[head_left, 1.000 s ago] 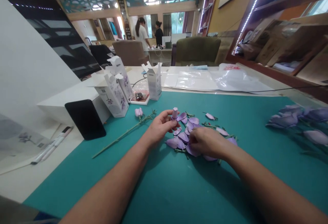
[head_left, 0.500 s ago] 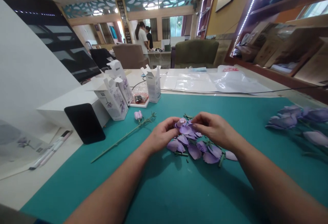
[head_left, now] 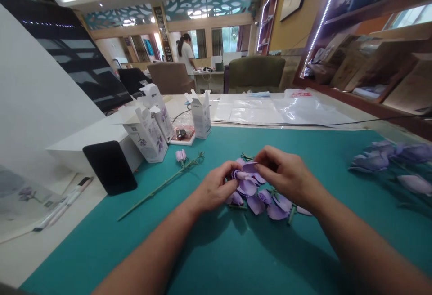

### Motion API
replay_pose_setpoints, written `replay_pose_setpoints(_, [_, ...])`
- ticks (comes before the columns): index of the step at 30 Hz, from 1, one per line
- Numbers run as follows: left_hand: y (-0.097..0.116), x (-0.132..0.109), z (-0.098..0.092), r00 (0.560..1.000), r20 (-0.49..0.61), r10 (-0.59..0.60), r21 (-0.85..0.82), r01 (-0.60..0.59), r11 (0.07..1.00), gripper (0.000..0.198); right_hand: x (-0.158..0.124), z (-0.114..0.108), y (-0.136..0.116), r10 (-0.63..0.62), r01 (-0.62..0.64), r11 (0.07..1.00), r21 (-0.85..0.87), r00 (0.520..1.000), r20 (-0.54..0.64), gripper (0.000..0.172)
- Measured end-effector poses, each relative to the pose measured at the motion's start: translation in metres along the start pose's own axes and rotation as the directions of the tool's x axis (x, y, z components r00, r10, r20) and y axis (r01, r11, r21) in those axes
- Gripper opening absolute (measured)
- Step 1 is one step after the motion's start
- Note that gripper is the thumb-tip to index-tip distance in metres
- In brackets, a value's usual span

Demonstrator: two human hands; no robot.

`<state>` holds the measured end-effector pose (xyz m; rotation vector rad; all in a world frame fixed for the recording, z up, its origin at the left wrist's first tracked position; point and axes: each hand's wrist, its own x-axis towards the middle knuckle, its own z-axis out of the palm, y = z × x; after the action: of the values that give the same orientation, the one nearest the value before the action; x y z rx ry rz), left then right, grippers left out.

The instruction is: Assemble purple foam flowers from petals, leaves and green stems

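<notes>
Between the thumb and fingers of my left hand [head_left: 219,185] is a partly built purple artificial flower [head_left: 243,178], its pale bud turned to the right. My right hand [head_left: 286,171] pinches a purple petal [head_left: 250,167] at the flower's upper right side. Below both hands lies a loose pile of purple petals [head_left: 278,207] with short green stem pieces [head_left: 292,215] among them. Left of the pile, a long green stem [head_left: 158,188] rests on the mat beside a small pink bud [head_left: 181,155]. My fingers hide part of the flower.
A teal mat [head_left: 216,254] covers the table. At the left stand a black tablet [head_left: 110,167] and open white boxes [head_left: 145,135]; pens [head_left: 64,203] lie nearby. Finished purple flowers [head_left: 374,156] are at the right. Clear plastic bags [head_left: 249,108] lie behind the mat. A person [head_left: 185,56] stands far back.
The flower's bud has tipped from upright towards the right and lower. My right hand keeps its pinch on the petal at the flower. The view has shifted slightly.
</notes>
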<state>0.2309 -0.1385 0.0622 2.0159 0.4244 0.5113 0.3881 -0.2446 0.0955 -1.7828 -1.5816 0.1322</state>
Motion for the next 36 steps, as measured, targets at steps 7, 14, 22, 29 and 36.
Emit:
replay_pose_setpoints(7, [0.0011,-0.0021,-0.002,0.997,0.001,0.077,0.124,-0.077,0.989,0.028,-0.0034,0.0007,-0.0056,-0.18,0.171,0.974,-0.146,0.982,-0.051,0.008])
replay_pose_setpoints(14, [-0.0011,-0.0022,-0.001,0.996,0.02,0.092,0.21,-0.094,0.973,0.031,-0.0041,0.0004,-0.0064,-0.237,0.228,0.955,-0.191,0.971,-0.028,0.011])
replay_pose_setpoints(22, [-0.0037,-0.0031,-0.0005,0.992,0.021,0.121,0.251,-0.122,0.96,0.031,-0.0054,0.0017,-0.0043,-0.329,0.312,0.913,-0.263,0.944,-0.02,0.013])
replay_pose_setpoints(29, [-0.0036,-0.0031,-0.0005,0.992,0.019,0.124,0.284,-0.125,0.951,0.031,-0.0063,0.0054,-0.0012,-0.38,0.355,0.877,-0.325,0.925,-0.015,0.016])
replay_pose_setpoints(36, [-0.0051,-0.003,-0.0001,0.994,0.023,0.11,0.3,-0.112,0.947,0.029,-0.0056,0.0071,0.0014,-0.377,0.359,0.876,-0.321,0.926,0.008,0.019])
